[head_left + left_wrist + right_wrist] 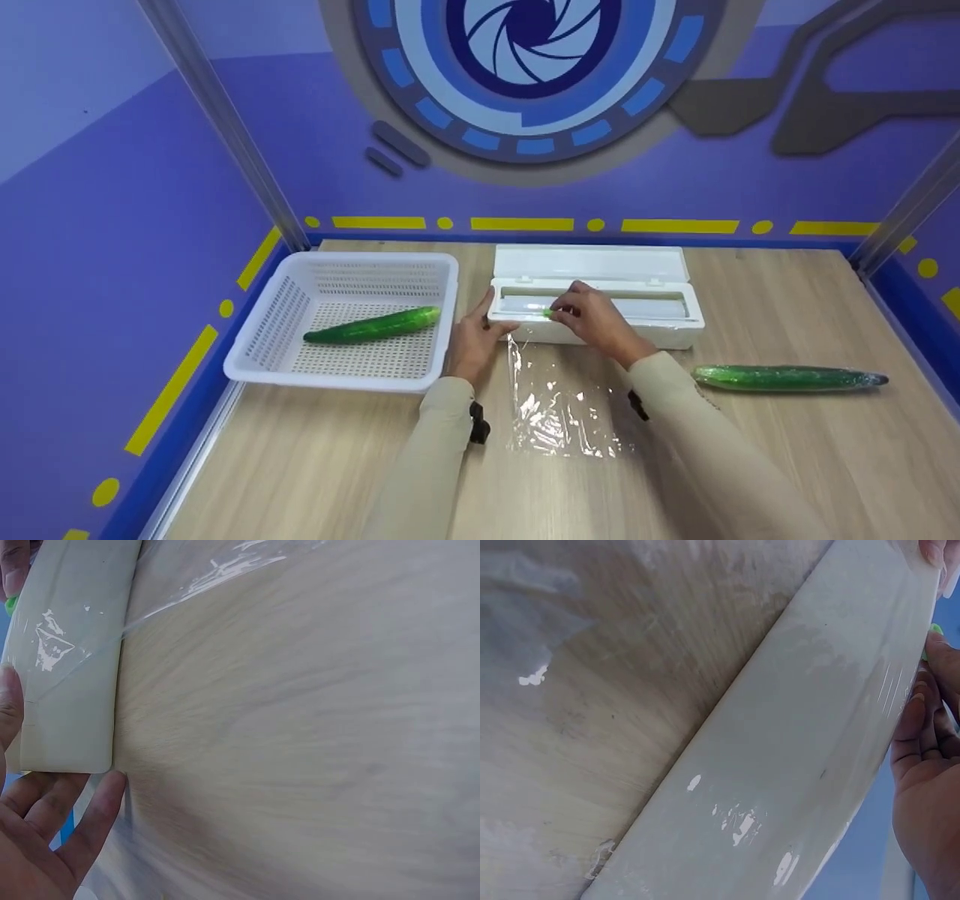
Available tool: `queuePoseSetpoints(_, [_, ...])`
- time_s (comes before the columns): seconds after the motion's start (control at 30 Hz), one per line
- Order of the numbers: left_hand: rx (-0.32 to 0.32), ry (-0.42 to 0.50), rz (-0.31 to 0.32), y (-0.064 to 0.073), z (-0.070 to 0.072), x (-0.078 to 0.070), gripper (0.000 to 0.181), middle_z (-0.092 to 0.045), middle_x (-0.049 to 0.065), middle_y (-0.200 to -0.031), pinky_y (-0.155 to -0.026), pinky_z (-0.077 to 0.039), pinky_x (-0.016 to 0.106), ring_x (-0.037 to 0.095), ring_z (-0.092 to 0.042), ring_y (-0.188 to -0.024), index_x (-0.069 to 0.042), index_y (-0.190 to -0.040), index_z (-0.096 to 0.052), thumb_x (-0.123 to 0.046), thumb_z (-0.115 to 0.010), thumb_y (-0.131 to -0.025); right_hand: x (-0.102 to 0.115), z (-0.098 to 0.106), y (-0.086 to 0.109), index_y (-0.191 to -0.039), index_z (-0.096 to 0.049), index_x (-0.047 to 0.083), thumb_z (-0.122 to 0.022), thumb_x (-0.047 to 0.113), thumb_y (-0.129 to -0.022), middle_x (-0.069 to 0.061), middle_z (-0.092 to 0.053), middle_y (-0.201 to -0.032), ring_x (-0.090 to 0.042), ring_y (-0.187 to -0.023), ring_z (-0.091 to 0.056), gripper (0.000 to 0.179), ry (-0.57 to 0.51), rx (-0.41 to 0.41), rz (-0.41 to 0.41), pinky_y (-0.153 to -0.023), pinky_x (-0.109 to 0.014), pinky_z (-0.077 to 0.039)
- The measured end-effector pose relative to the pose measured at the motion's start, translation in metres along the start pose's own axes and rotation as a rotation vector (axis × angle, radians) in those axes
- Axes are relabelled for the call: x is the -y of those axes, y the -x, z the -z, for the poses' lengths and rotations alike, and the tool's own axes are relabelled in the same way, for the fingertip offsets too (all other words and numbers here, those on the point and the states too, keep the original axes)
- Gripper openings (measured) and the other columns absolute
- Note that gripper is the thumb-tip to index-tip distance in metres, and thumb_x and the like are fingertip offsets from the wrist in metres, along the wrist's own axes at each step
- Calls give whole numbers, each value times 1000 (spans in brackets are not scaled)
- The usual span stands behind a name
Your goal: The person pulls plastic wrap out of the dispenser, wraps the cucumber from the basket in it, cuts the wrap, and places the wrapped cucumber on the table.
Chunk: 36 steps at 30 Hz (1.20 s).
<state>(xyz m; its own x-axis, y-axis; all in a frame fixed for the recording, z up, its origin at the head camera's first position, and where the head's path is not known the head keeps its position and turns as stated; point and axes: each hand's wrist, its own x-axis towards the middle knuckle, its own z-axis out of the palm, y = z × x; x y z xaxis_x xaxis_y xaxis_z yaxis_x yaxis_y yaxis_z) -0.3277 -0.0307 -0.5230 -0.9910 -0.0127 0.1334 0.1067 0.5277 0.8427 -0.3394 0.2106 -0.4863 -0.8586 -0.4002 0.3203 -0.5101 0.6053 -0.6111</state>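
Observation:
A white cling film dispenser [660,336] lies on the table with its lid [589,262] raised and the roll of film [637,307] inside. My left hand [472,341] grips its left end, thumb at the front and fingers round the end. With thumb and fingers, my right hand [596,319] pinches the small green slide cutter [547,313] on the front rim, left of the middle. A sheet of clear cling film [555,420] hangs over the front and spreads on the table. In the left wrist view, film covers part of the dispenser's front [67,705].
To the left stands a white plastic basket [337,381] with one cucumber [375,327] in it. A cucumber wrapped in film [787,378] lies at the right, beyond my right forearm. Behind the wooden table [825,465] rises a patterned purple wall [315,150].

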Motion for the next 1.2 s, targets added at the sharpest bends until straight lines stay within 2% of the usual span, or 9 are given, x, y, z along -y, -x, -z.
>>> queuePoseSetpoints(0.13, [2, -1, 3, -1, 0, 1, 82, -65, 10, -141, -92, -54, 37, 20, -69, -109, -21, -161, -46, -35, -85, -91, -1, 0, 0, -104, -81, 0, -80, 5, -95, -6, -62, -93, -21, -85, -65, 10, -8, -3, 13, -77, -37, -57])
queuePoseSetpoints(0.27, [8, 17, -2, 0, 0, 0, 82, -65, 10, -142, -89, -55, 35, 20, -70, -106, -20, -162, -45, -34, -85, -91, -1, 1, 0, -104, -80, 0, -80, 5, -95, -6, -61, -93, -21, -85, -65, 10, 6, 0, 21, -77, -37, -57])
queuePoseSetpoints(0.4, [4, 58, -40, 1, 0, 0, 81, -62, 10, -145, -92, -55, 37, 19, -70, -105, -16, -161, -46, -31, -85, -91, -2, 3, 3, -104, -80, 0, -80, 6, -95, -6, -62, -92, -22, -85, -66, 10, 20, 2, 22, -77, -39, -57])
queuePoseSetpoints(0.5, [0, 81, -52, 2, 0, 0, 80, -58, 9, -149, -98, -54, 37, 18, -68, -113, -15, -160, -47, -30, -85, -91, -3, 5, 5, -104, -80, 0, -79, 6, -96, -6, -62, -93, -23, -86, -67, 10, 20, -1, 14, -77, -39, -57])
queuePoseSetpoints(0.7, [3, 58, -22, 2, 1, -2, 81, -57, 7, -150, -104, -51, 37, 21, -65, -126, -18, -161, -47, -33, -85, -91, -5, 9, 7, -104, -80, 1, -79, 5, -96, -5, -61, -93, -22, -85, -65, 9, 11, -8, 0, -76, -37, -56])
queuePoseSetpoints(0.9, [4, 37, -9, 2, 1, 0, 82, -68, 13, -138, -90, -55, 38, 22, -70, -103, -19, -161, -46, -37, -84, -91, -10, 14, 11, -103, -80, 0, -79, 5, -96, -6, -61, -93, -22, -84, -65, 9, 20, -7, -1, -75, -35, -56])
queuePoseSetpoints(0.97, [7, 42, -7, 2, 1, 0, 82, -69, 13, -136, -90, -55, 38, 21, -69, -101, -20, -161, -46, -38, -84, -91, -12, 17, 13, -103, -80, 0, -79, 6, -96, -6, -61, -93, -21, -84, -64, 9, 23, -4, -7, -74, -35, -55])
queuePoseSetpoints(1.1, [11, 56, -11, 2, 2, 0, 81, -62, 10, -145, -99, -53, 37, 19, -67, -116, -19, -162, -46, -37, -84, -92, -16, 23, 17, -103, -81, 1, -79, 7, -96, -5, -61, -92, -20, -83, -62, 9, 37, -2, -24, -73, -33, -54])
queuePoseSetpoints(1.2, [15, 68, -12, 3, 2, -1, 82, -59, 10, -149, -100, -53, 37, 21, -67, -120, -19, -162, -45, -36, -84, -91, -19, 27, 20, -103, -81, 1, -79, 6, -96, -4, -61, -92, -19, -83, -62, 8, 45, -9, -23, -73, -33, -54])
